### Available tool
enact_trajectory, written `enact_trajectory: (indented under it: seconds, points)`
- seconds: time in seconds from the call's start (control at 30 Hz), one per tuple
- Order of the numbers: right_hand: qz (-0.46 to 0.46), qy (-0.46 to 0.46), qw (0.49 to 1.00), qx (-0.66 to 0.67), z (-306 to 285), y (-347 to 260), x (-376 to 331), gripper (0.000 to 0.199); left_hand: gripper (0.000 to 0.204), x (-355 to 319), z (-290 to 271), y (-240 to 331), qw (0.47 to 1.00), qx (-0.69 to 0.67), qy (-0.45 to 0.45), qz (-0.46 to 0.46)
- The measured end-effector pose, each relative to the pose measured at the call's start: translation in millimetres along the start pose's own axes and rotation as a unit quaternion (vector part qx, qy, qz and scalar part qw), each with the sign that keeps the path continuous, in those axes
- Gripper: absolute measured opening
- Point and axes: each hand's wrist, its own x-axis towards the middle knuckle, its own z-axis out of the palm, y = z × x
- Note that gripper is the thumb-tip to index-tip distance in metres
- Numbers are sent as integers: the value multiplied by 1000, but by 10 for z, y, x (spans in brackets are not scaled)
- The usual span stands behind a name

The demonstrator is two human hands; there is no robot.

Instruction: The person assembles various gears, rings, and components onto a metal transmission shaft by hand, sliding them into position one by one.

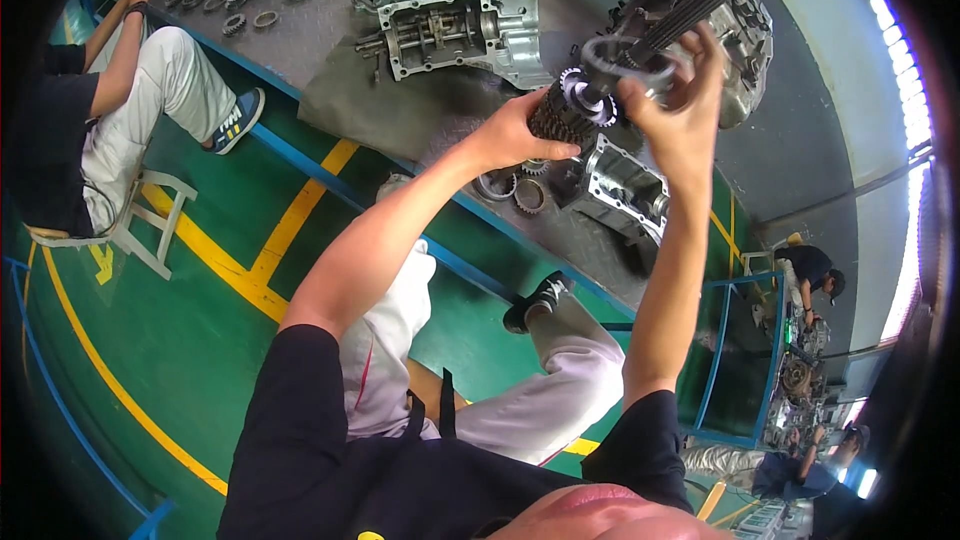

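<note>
My left hand (512,132) is closed around the gear-covered lower part of a dark transmission shaft (690,18). The shaft tilts over the bench, its splined end pointing up and to the right. A toothed gear with a bright rim (588,98) shows just above my left fingers. My right hand (682,105) grips a metal ring (612,53), blurred by motion, that appears to sit around the shaft. Below my hands are an open gearbox case (625,185) and a loose ring gear (530,196).
An opened transmission housing with shafts inside (440,38) lies on the metal workbench (325,25). A larger casing (745,60) stands at right. Loose gears (235,24) lie at far left, near a seated co-worker (160,80). Other people (805,270) work at right.
</note>
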Motion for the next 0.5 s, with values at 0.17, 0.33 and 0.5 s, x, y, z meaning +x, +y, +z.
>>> enact_trajectory:
  seconds: [0.17,0.33,0.5]
  points:
    - [42,-9,996,78,163,318,-484,87,67,0,21,43,999,-32,9,1]
    - [36,-3,997,68,228,341,-477,86,67,15,-5,24,999,-37,27,20]
    - [11,-13,994,109,220,343,-362,85,65,-10,5,68,999,-45,28,10]
